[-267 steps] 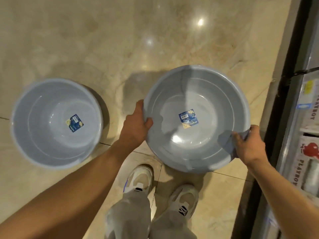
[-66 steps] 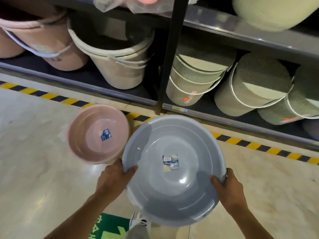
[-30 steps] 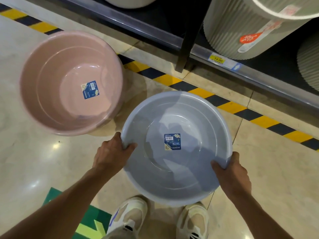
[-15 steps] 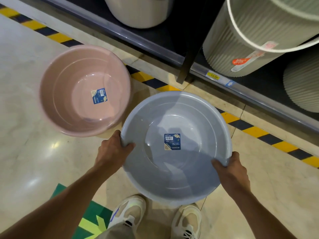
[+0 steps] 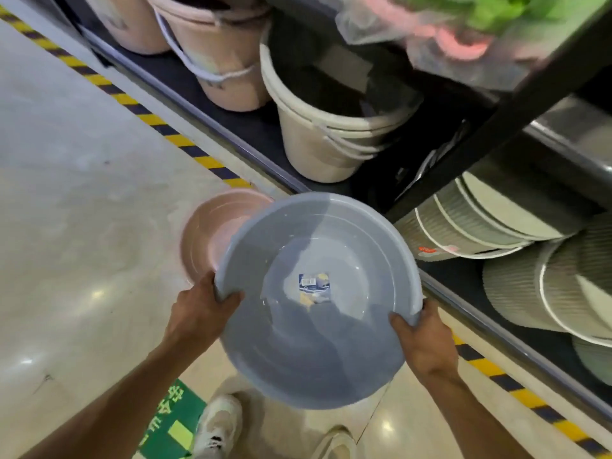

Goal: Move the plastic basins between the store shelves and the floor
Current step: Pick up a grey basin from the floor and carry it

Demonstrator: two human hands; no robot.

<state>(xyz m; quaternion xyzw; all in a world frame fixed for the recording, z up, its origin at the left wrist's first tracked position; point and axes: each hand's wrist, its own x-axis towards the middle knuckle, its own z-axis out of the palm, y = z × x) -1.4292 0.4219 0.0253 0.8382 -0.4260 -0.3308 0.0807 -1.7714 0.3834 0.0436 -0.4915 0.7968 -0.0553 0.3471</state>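
Observation:
I hold a grey-blue plastic basin with a blue label in its bottom, lifted above the floor in front of the shelves. My left hand grips its left rim and my right hand grips its right rim. A pink basin stands on the floor to the left, partly hidden behind the grey one. The bottom shelf runs diagonally just beyond both basins.
The bottom shelf holds pink buckets, beige buckets and ribbed green bins. A black upright post crosses the shelf. Yellow-black tape marks the floor edge. A green floor sticker lies by my shoes.
The grey basin has risen from near the floor and now overlaps the pink basin. My view has tipped up and swung, showing more of the shelf.

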